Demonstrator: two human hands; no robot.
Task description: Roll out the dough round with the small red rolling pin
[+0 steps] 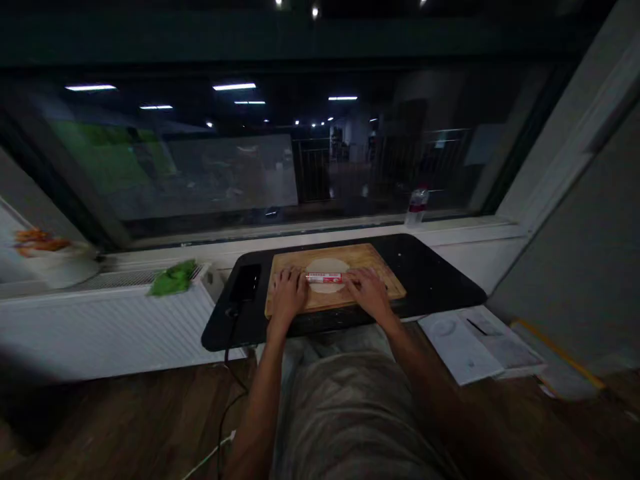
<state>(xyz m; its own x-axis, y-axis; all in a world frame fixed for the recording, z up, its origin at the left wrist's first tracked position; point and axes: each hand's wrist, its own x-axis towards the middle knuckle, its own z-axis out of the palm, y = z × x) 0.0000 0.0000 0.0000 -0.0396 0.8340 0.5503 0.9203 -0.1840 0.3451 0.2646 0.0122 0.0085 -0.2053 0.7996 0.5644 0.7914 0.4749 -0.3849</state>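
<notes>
A short rolling pin with a red and white printed wrap lies crosswise over a round, flat sheet of dough. The dough rests on a wooden cutting board. My left hand covers the pin's left end, its fingers bent over it. At the other end, my right hand has its fingers over the pin in the same way. Both pin ends are hidden under the hands.
The board sits on a black tabletop by the window. A phone with a cable lies to its left. Green leaves rest on the radiator. A bottle stands on the sill, and an open book lies at lower right.
</notes>
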